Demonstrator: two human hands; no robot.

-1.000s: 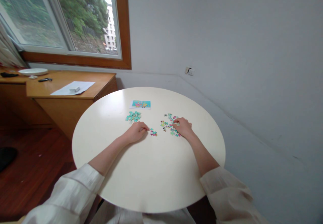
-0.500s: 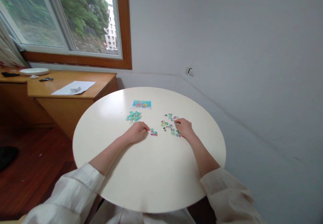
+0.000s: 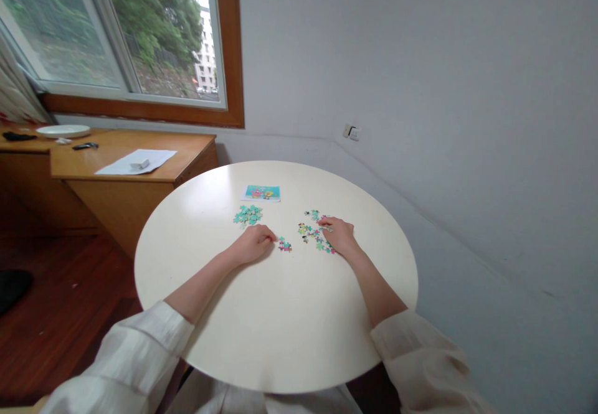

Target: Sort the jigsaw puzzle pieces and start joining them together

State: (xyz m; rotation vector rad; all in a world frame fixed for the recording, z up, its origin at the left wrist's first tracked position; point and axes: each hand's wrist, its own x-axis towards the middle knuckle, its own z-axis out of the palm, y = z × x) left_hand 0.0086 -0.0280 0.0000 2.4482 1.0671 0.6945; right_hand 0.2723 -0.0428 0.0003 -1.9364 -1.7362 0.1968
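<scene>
A: What's done?

B: At frame centre, a small cluster of puzzle pieces (image 3: 284, 246) appears joined beside a loosely curled left hand (image 3: 255, 243); whether it grips anything can't be told.

A: And what's left?

B: Right of centre, scattered pieces (image 3: 305, 230) lie under a narrowed right hand (image 3: 339, 235), contents unclear. Farther, left of centre, a teal pile (image 3: 248, 215) sits apparently unsorted below a picture card (image 3: 261, 193).

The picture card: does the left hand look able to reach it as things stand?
Probably yes: the low green pile lies partly between the left hand and the picture card, but the tabletop to the pile's right seems to leave a way.
</scene>
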